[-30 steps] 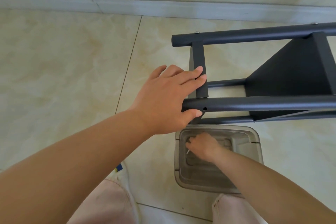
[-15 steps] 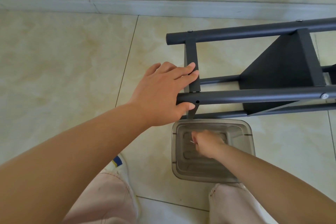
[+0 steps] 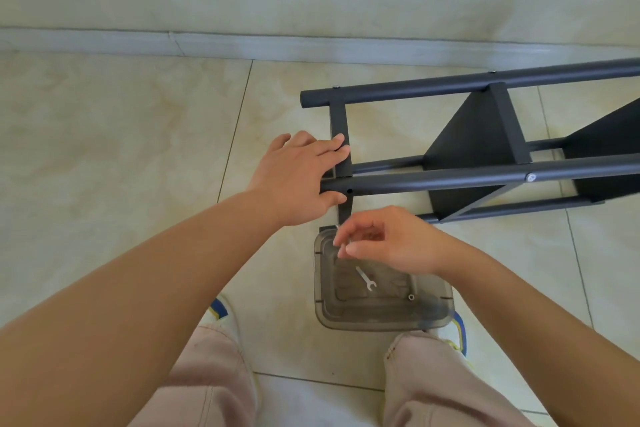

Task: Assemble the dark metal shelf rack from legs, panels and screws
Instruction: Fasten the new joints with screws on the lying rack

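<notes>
Tiled floor: left hand (image 3: pixel 298 177) grips rack leg (image 3: pixel 450 180) to steady it, right hand (image 3: pixel 384 239) pinching a screw (image 3: pixel 341 236) near empty hole (image 3: pixel 349 191).

We see the left hand (image 3: pixel 298 177) gripping the end of the near leg (image 3: pixel 478 178) of the dark metal shelf rack (image 3: pixel 478 142), which lies on its side on the beige tiled floor (image 3: pixel 121 149). Right of that grip, a dark flat panel (image 3: pixel 474 135) stands between the legs. Below the grip and nearer to us, the right hand (image 3: pixel 388 239) pinches a small silver screw (image 3: pixel 341 236) above the clear plastic tray (image 3: pixel 381 319). In the tray lie a small flat metal wrench (image 3: pixel 366 278) and, right of it, a small metal nut (image 3: pixel 411 296).
</notes>
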